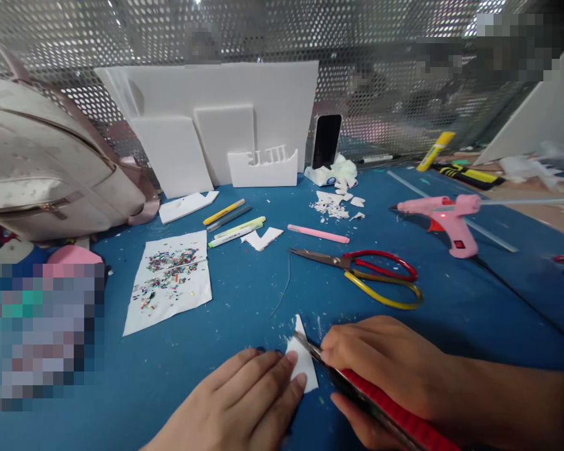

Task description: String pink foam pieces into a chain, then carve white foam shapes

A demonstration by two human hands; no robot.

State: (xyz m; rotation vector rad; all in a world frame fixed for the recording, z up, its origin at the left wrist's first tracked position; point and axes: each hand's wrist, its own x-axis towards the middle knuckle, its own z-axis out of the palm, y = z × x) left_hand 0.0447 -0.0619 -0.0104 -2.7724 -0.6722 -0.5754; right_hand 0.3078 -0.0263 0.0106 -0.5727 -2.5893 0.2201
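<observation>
My left hand point(244, 398) lies on the blue table, its fingers together and fingertips pinning down a small pointed white foam piece point(304, 369). In my right hand point(388, 366) is a utility knife point(366, 394) with a red and dark handle, the fingers wrapped round it. The knife's blade touches the upper part of the foam piece. White crumbs lie around the cut edge. Beyond my hands rests a pair of scissors point(357, 266) with red and yellow handles, and a thin strand point(284, 291) runs from their tip.
At the right lies a pink glue gun point(444, 216) with a cord. Paper with colourful bits point(138, 316), markers point(318, 234) and foam scraps point(188, 205) are spread across the table. White foam boards point(169, 153), a phone point(326, 141) and a backpack point(51, 163) stand behind.
</observation>
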